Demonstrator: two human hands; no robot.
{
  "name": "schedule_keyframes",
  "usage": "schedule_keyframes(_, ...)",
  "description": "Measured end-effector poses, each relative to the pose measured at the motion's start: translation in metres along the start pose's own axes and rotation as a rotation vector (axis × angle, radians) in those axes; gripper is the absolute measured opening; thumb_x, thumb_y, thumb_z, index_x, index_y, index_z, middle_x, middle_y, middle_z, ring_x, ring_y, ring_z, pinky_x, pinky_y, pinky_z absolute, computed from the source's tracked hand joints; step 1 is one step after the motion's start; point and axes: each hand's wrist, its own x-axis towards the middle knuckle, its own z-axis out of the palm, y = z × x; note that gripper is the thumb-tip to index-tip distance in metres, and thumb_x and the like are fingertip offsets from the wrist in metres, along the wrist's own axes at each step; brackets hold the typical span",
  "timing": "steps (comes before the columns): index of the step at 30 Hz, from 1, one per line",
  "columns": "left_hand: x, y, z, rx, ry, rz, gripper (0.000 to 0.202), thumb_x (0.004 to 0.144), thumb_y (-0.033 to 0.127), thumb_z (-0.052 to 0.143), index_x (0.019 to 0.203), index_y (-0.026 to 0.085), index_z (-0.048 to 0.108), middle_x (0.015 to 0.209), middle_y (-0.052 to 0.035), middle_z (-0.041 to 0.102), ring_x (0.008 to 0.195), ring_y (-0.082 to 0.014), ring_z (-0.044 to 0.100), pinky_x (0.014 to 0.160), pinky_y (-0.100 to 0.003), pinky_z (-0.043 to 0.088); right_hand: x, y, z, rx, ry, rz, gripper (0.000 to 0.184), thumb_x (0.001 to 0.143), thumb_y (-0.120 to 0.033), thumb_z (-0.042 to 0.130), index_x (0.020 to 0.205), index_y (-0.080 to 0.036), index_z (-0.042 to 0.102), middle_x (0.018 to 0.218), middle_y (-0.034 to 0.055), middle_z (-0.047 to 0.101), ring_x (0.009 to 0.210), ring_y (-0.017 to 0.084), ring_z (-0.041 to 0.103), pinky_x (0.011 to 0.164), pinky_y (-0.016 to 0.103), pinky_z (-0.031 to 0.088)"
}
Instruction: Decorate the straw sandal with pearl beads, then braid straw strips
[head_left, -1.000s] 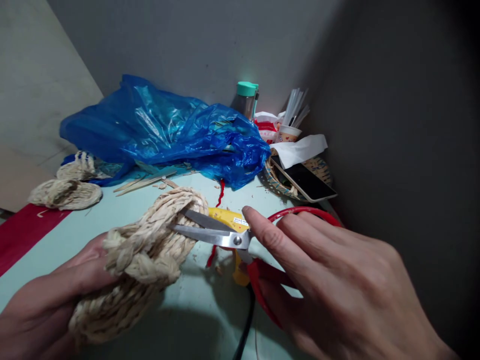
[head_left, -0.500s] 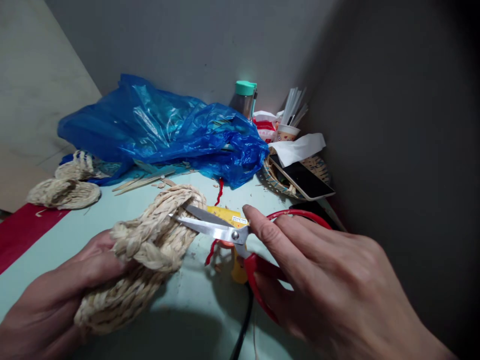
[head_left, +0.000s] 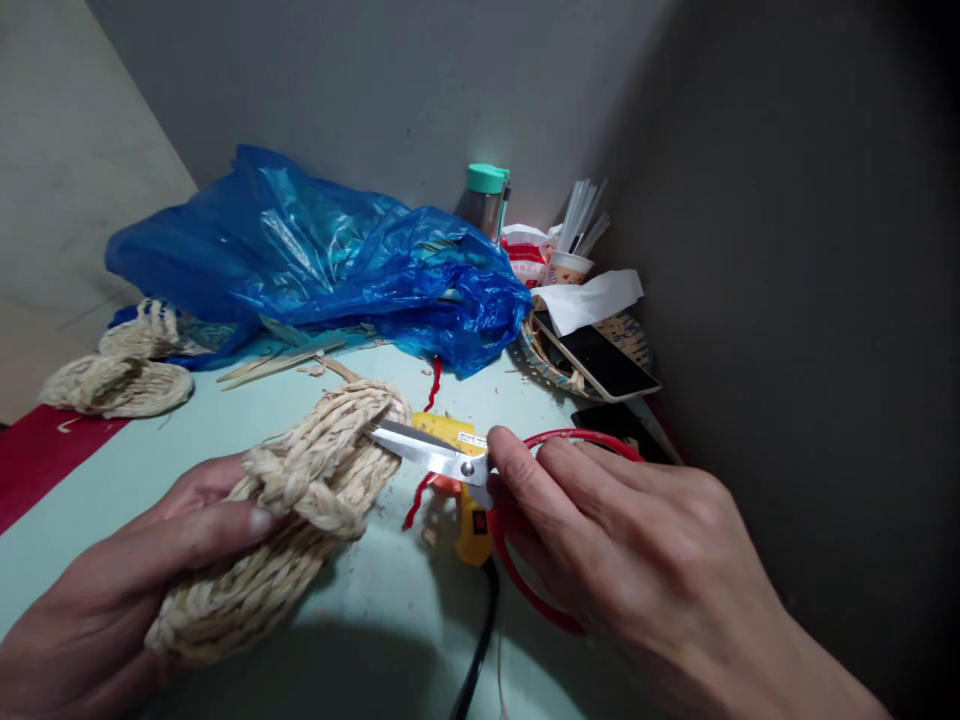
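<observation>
My left hand is closed around the near end of a braided straw slipper, thumb on its side. The slipper is tilted, its far end pointing away from me. In my right hand is a pair of red-handled scissors, the index finger lying along the pivot. Their blades are closed together, with the tips inside the slipper's opening near the far end, so the points are hidden. Behind and below the scissors lies a yellow glue gun with a black cord.
A crumpled blue plastic bag covers the table's back. More straw slippers lie at the left. On the right, a woven basket carries a phone and white paper. Behind stand a green-lidded bottle and a cup of clear sticks.
The scissor blades were apart and are now closed, with their tips hidden in the slipper. My right hand's fingers have drawn together on the handles. The view has shifted slightly.
</observation>
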Motion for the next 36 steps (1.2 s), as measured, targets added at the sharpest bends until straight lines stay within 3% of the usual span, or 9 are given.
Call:
schedule_keyframes(5, -0.009, 0.019, 0.031, -0.015, 0.088, -0.035, 0.066, 0.056, 0.018, 0.085, 0.117, 0.030, 0.062, 0.063, 0.0088, 0.075, 0.050, -0.0181, 0.069, 0.048, -0.024, 0.061, 0.000, 0.003, 0.002, -0.020, 0.001, -0.008, 0.023, 0.094, -0.010, 0.048, 0.103, -0.007, 0.068, 0.064, 0.0006, 0.059, 0.051, 0.015, 0.054, 0.046, 0.030, 0.037)
schedule_keyframes(13, -0.016, 0.024, 0.044, 0.000, 0.090, 0.008, 0.056, 0.054, 0.020, 0.084, 0.108, 0.022, 0.068, 0.060, 0.0034, 0.075, 0.052, -0.0195, 0.069, 0.044, -0.023, 0.056, 0.000, 0.000, 0.003, -0.022, -0.082, 0.032, 0.028, 0.093, -0.013, 0.045, 0.113, -0.011, 0.064, 0.068, 0.0013, 0.057, 0.053, 0.015, 0.049, 0.048, 0.030, 0.032)
schedule_keyframes(17, -0.014, 0.023, 0.045, 0.011, -0.044, -0.001, 0.054, 0.052, 0.026, 0.085, 0.104, 0.020, 0.073, 0.063, -0.0008, 0.076, 0.049, -0.0200, 0.068, 0.042, -0.024, 0.054, 0.001, -0.001, 0.003, -0.028, -0.049, 0.009, 0.027, 0.093, -0.009, 0.042, 0.111, -0.009, 0.062, 0.070, 0.0021, 0.059, 0.056, 0.015, 0.052, 0.048, 0.029, 0.034)
schedule_keyframes(22, -0.017, 0.025, 0.053, -0.093, -0.212, 0.079, 0.024, 0.050, 0.024, 0.087, 0.070, 0.020, 0.075, 0.064, -0.0019, 0.076, 0.054, -0.0174, 0.069, 0.047, -0.020, 0.055, 0.001, -0.002, 0.004, -0.046, 0.029, -0.067, 0.022, 0.095, -0.008, 0.047, 0.107, -0.002, 0.064, 0.069, 0.0047, 0.064, 0.057, 0.015, 0.058, 0.050, 0.029, 0.039)
schedule_keyframes(24, -0.017, 0.024, 0.052, -0.125, -0.157, 0.061, 0.032, 0.050, 0.023, 0.088, 0.079, 0.020, 0.076, 0.071, -0.0020, 0.078, 0.060, -0.0195, 0.071, 0.054, -0.023, 0.058, 0.001, -0.003, 0.005, -0.039, 0.036, -0.077, 0.022, 0.095, -0.007, 0.047, 0.106, 0.000, 0.065, 0.069, 0.0053, 0.065, 0.057, 0.015, 0.059, 0.050, 0.029, 0.040)
schedule_keyframes(26, -0.015, 0.024, 0.050, -0.147, -0.068, 0.004, 0.054, 0.051, 0.023, 0.087, 0.103, 0.020, 0.073, 0.081, -0.0029, 0.080, 0.064, -0.0228, 0.073, 0.059, -0.029, 0.062, 0.002, -0.003, 0.005, -0.017, 0.010, -0.072, 0.025, 0.096, -0.005, 0.043, 0.105, -0.001, 0.066, 0.067, 0.0042, 0.064, 0.054, 0.012, 0.056, 0.048, 0.027, 0.038)
schedule_keyframes(29, -0.011, 0.027, 0.046, -0.239, 0.035, -0.035, 0.075, 0.052, 0.017, 0.082, 0.124, 0.022, 0.063, 0.082, -0.0035, 0.080, 0.057, -0.0253, 0.073, 0.055, -0.035, 0.063, 0.003, -0.002, 0.005, 0.008, -0.007, -0.047, 0.027, 0.097, -0.007, 0.041, 0.104, -0.004, 0.067, 0.065, 0.0026, 0.063, 0.049, 0.010, 0.051, 0.046, 0.024, 0.034)
schedule_keyframes(33, -0.006, 0.030, 0.041, -0.336, 0.073, 0.041, 0.067, 0.051, 0.006, 0.069, 0.117, 0.014, 0.065, 0.073, -0.0087, 0.078, 0.047, -0.0306, 0.070, 0.043, -0.040, 0.061, 0.001, -0.003, 0.005, 0.129, -0.011, -0.001, 0.027, 0.095, -0.014, 0.045, 0.112, -0.006, 0.064, 0.072, 0.0048, 0.065, 0.054, 0.012, 0.054, 0.045, 0.024, 0.036)
schedule_keyframes(36, -0.002, 0.025, 0.032, -0.438, 0.028, 0.018, 0.051, 0.054, 0.006, 0.067, 0.105, 0.010, 0.068, 0.075, -0.0145, 0.078, 0.054, -0.0335, 0.073, 0.046, -0.042, 0.062, -0.002, -0.002, 0.005, 0.264, -0.026, 0.047, 0.030, 0.093, -0.017, 0.046, 0.119, -0.010, 0.060, 0.082, 0.0061, 0.067, 0.065, 0.014, 0.062, 0.052, 0.023, 0.045)
